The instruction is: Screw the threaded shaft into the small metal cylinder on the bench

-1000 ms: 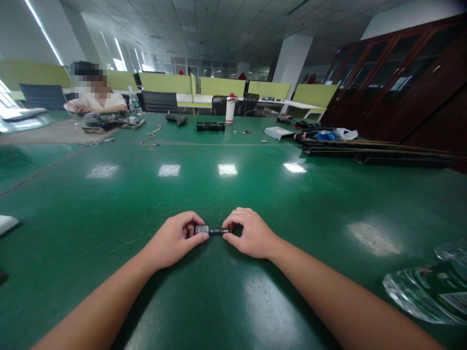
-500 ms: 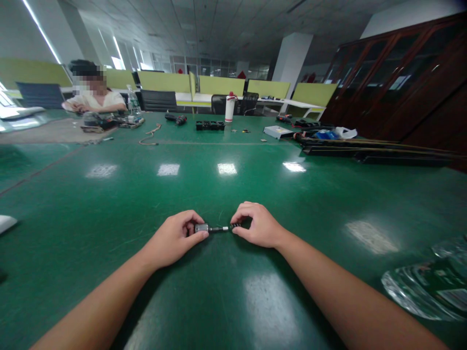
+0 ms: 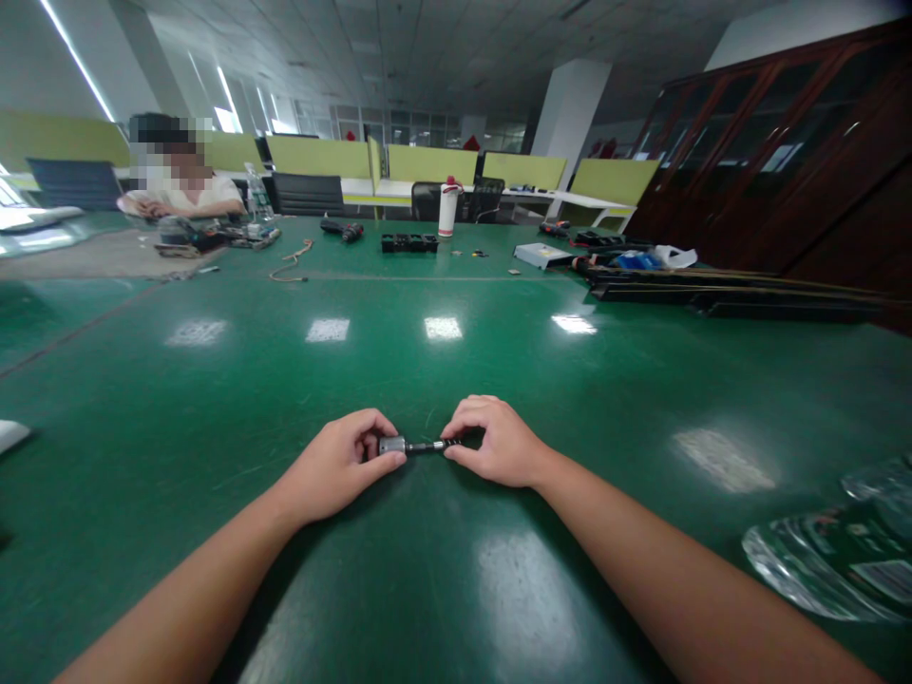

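Note:
Low over the green tabletop, my left hand is closed on a small silver metal cylinder, thumb below and fingers above. From the cylinder's right end a thin metal shaft runs toward my other hand. My right hand pinches a short black part with ridges like a coil spring, at the shaft's far end. Whether this part sits around the shaft or only against its tip is too small to tell.
A clear plastic bottle lies at the right. Long black rails, a white box, a black bracket, a power drill and a white tumbler are farther back. A person sits at the far left.
My right thumb and fingers have shifted slightly left along the black ridged part, closer to the cylinder. Less of the shaft shows. My left hand has stayed nearly still.

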Demonstrator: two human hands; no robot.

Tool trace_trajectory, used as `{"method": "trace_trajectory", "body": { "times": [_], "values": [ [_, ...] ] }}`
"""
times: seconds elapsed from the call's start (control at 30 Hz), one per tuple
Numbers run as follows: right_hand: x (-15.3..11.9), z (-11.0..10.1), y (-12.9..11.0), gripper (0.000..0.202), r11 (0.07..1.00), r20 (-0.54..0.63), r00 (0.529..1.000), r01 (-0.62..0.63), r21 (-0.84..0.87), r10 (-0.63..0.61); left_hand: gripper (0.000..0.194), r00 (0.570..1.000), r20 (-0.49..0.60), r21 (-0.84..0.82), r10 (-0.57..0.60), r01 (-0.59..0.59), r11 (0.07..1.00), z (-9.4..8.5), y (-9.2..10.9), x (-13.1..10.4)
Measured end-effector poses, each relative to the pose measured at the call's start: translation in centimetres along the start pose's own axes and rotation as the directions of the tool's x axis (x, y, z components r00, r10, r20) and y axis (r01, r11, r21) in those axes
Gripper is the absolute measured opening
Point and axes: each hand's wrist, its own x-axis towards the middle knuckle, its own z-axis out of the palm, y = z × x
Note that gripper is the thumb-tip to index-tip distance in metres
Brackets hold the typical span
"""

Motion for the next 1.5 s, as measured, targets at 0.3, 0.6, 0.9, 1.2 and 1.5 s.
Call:
{"method": "trace_trajectory", "body": {
  "times": [0.3, 0.6, 0.9, 1.2, 1.5],
  "values": [
    [0.0, 1.7, -1.6, 0.025, 0.991, 0.012, 0.997, 0.073, 0.116, -0.075, 0.023, 0.998, 0.015, -0.015, 0.062, -0.062, 0.998, 0.3, -0.5, 0.1],
    [-0.1, 1.6, -1.9, 0.018, 0.994, 0.051, 0.995, 0.088, 0.059, -0.091, 0.028, 0.997, 0.031, 0.045, 0.068, -0.069, 0.997, 0.2, 0.1, 0.0],
    [-0.1, 1.6, -2.0, 0.018, 0.994, 0.065, 0.992, 0.102, 0.037, -0.104, 0.027, 0.997, 0.032, 0.037, 0.066, -0.067, 0.997, 0.3, -0.1, 0.0],
    [0.0, 1.5, -2.1, 0.016, 0.994, 0.073, 0.992, 0.104, 0.036, -0.107, 0.025, 0.997, 0.006, 0.032, 0.074, -0.075, 0.997, 0.3, -0.2, 0.0],
    [0.0, 1.5, -2.2, 0.014, 0.995, 0.039, 0.996, 0.078, 0.067, -0.081, 0.026, 0.998, 0.01, 0.023, 0.069, -0.069, 0.997, 0.3, -0.4, 0.0]
  ]
}}
